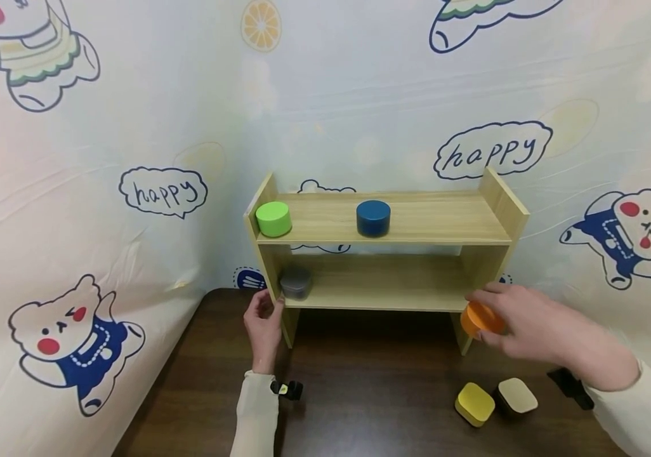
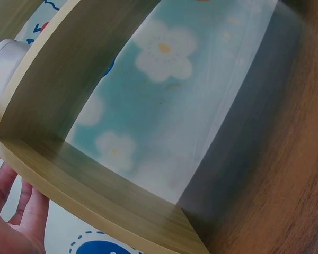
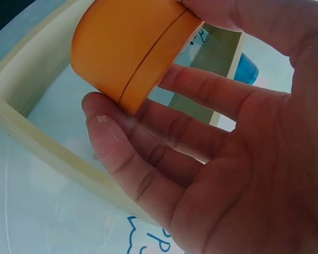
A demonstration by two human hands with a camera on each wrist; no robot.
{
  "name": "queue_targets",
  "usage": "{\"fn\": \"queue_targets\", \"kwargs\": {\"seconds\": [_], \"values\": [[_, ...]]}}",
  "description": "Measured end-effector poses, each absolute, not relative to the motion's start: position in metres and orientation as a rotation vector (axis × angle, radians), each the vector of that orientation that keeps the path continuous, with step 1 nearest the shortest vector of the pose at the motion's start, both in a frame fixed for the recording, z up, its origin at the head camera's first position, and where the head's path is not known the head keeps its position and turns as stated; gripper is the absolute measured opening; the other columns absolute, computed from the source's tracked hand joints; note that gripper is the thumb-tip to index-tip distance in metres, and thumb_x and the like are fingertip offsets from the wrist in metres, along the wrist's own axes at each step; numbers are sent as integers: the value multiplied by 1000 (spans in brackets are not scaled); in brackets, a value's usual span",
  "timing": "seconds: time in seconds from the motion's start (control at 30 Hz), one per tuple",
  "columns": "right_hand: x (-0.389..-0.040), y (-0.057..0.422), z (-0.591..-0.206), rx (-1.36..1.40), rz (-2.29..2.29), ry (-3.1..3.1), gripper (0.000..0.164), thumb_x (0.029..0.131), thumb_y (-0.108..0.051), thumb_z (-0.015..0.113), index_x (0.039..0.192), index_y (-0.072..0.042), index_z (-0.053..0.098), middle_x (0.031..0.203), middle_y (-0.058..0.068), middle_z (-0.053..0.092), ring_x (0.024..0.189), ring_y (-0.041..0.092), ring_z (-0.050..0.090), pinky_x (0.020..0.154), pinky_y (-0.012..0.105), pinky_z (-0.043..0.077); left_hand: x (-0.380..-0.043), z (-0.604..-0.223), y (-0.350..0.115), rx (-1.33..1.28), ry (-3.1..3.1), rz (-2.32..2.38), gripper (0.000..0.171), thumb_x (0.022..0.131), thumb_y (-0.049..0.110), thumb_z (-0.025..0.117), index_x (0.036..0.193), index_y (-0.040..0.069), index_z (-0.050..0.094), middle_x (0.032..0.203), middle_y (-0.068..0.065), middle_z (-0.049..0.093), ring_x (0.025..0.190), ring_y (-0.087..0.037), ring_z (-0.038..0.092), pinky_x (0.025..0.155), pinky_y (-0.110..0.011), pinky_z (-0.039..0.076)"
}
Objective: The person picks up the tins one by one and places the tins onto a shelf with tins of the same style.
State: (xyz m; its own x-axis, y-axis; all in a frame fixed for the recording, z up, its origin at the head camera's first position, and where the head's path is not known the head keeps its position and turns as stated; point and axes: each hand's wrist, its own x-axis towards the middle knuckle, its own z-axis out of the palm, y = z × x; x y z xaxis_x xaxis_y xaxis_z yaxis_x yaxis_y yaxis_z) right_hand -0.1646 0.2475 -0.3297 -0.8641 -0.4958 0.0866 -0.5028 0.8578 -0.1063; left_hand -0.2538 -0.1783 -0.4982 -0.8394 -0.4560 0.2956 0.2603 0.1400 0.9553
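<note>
My right hand (image 1: 531, 320) holds an orange round tin (image 1: 481, 318) between thumb and fingers, in front of the shelf's lower right side. In the right wrist view the orange tin (image 3: 132, 47) shows a lid seam and is tilted. A small two-tier wooden shelf (image 1: 394, 298) stands at the back of the table. With thumb in front and fingers outside, my left hand (image 1: 264, 324) pinches its left side panel near the lower board. A grey tin (image 1: 295, 283) sits just above that thumb on the lower board. On the top board are a green round tin (image 1: 273, 219) at the left and a blue round tin (image 1: 374, 218) mid-board.
On the dark brown table (image 1: 360, 393), a yellow square tin (image 1: 475, 404) and a cream-topped square tin (image 1: 517, 396) lie side by side at the front right, below my right hand. A printed cloth (image 1: 325, 114) hangs behind the shelf and along the left.
</note>
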Motion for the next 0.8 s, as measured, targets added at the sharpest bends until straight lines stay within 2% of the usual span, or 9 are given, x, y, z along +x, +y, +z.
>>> {"fn": "queue_targets", "kwargs": {"seconds": [0.27, 0.5, 0.7, 0.8], "values": [[-164, 246, -323, 809, 169, -2943, 51, 83, -30, 84, 126, -7, 71, 105, 2, 70, 79, 11, 57, 67, 32, 51, -250, -494, -176, 178, -1884, -1746, 23, 94, 2, 71, 115, -6, 70, 111, -23, 72, 94, -7, 64, 80, -21, 53], [-164, 244, -313, 808, 174, -2912, 49, 83, -27, 83, 124, -6, 71, 98, -1, 65, 75, 9, 53, 65, 31, 48, -256, -493, -175, 155, -1887, -1750, 24, 94, 3, 71, 117, -7, 69, 113, -26, 71, 98, -17, 63, 82, -24, 52], [-163, 242, -303, 821, 186, -2914, 50, 83, -27, 83, 126, -7, 70, 95, -5, 62, 71, 6, 50, 60, 25, 42, -254, -494, -176, 187, -1870, -1748, 23, 93, 2, 71, 115, -6, 70, 106, -12, 72, 94, -7, 64, 80, -21, 54], [-163, 241, -299, 821, 195, -2920, 49, 83, -26, 83, 126, -6, 70, 96, -4, 63, 72, 6, 51, 60, 25, 45, -254, -493, -177, 186, -1871, -1746, 23, 93, 2, 71, 114, -6, 70, 105, -12, 72, 94, -8, 65, 79, -20, 54]]}}
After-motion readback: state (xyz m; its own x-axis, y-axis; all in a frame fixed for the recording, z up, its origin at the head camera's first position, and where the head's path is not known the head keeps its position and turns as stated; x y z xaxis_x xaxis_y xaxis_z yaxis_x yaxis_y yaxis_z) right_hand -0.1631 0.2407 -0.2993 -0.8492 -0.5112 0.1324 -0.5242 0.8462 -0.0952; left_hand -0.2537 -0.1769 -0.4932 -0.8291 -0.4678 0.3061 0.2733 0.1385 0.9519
